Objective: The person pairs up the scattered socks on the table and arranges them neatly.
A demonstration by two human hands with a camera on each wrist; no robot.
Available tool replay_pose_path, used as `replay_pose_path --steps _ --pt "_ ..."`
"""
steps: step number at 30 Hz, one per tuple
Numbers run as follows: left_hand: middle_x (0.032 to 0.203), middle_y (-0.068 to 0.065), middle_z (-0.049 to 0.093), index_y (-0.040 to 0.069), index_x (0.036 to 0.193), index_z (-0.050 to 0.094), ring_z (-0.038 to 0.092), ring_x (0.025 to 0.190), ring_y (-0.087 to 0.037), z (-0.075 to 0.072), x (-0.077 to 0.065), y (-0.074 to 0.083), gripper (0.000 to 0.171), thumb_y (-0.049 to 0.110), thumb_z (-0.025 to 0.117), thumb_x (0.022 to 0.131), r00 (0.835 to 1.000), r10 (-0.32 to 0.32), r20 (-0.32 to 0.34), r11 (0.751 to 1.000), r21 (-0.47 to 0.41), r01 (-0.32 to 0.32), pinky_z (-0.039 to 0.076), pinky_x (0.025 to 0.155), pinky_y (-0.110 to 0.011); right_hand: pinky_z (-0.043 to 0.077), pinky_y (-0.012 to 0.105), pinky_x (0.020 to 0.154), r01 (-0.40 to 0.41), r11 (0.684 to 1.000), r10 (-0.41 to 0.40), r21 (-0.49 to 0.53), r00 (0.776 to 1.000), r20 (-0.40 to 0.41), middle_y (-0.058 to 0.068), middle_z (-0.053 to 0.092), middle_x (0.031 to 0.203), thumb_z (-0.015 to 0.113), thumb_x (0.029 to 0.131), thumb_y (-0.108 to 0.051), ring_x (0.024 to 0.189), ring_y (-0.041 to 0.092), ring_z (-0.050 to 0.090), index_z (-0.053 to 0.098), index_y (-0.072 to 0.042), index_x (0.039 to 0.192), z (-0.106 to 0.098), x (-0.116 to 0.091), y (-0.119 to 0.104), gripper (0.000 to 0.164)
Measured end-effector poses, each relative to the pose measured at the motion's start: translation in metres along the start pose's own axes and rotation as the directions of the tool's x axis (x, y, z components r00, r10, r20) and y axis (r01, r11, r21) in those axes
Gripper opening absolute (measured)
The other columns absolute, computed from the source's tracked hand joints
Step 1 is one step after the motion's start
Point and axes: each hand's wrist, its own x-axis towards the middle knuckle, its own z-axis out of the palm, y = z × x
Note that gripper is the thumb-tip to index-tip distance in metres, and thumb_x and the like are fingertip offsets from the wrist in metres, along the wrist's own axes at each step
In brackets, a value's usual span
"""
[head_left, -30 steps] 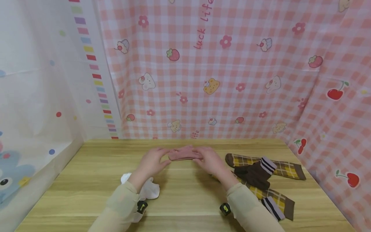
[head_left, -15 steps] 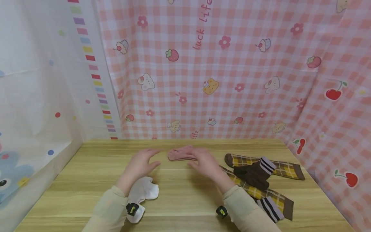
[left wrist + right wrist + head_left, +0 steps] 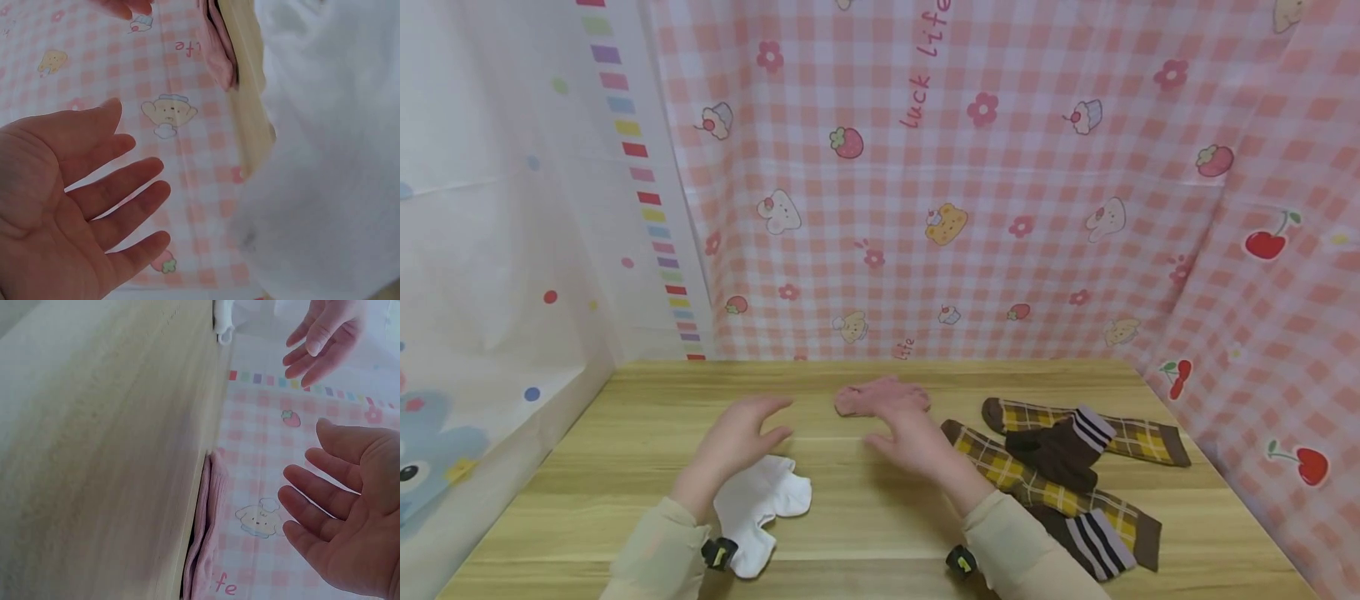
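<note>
A folded pair of pink socks (image 3: 853,401) lies near the back edge of the table. My right hand (image 3: 910,437) hovers in front of it, overlapping it in the head view; the right wrist view shows loosely spread fingers with nothing between them and the pink socks (image 3: 209,525) on the wood beyond. Farther left, my left hand (image 3: 733,437) hangs above and behind a white sock (image 3: 760,504) that lies spread on the table. Seen from the left wrist, the palm is bare and the fingers relaxed, with the white sock (image 3: 337,156) looming large alongside.
On the right lie two yellow-and-brown plaid socks (image 3: 1150,439), with a dark brown sock with a striped cuff (image 3: 1060,450) across them. Another striped-cuff sock (image 3: 1097,542) is partly under my right forearm. A pink checked cloth (image 3: 925,208) hangs behind the wooden table (image 3: 865,533).
Both hands have let go of the pink socks, which stay in place. My left hand has moved left and nearer, exposing the white sock; my right hand has drifted slightly left and nearer.
</note>
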Motion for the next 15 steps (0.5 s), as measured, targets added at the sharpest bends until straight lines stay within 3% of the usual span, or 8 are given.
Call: replay_pose_path --steps 6,15 --pt "0.119 -0.021 0.066 -0.006 0.121 0.066 0.06 0.113 -0.042 -0.005 -0.007 -0.003 0.037 0.008 0.074 0.087 1.0 -0.019 0.02 1.0 -0.019 0.02 0.045 0.098 -0.055 0.047 0.041 0.1 -0.083 0.997 0.082 0.001 0.993 0.089 0.009 0.065 0.126 0.076 0.087 -0.011 0.114 0.025 0.061 0.065 -0.004 0.126 0.002 -0.004 -0.009 0.04" --pt "0.117 -0.021 0.067 -0.005 0.118 0.067 0.064 0.105 -0.039 -0.015 -0.014 -0.009 0.035 0.011 0.074 0.088 0.995 -0.054 0.083 0.998 -0.02 0.056 0.05 0.091 -0.053 0.046 0.035 0.1 -0.025 0.996 0.041 -0.084 0.982 0.186 0.005 0.068 0.118 0.074 0.09 -0.02 0.113 0.021 0.062 0.067 -0.008 0.119 0.004 -0.005 -0.028 0.032"
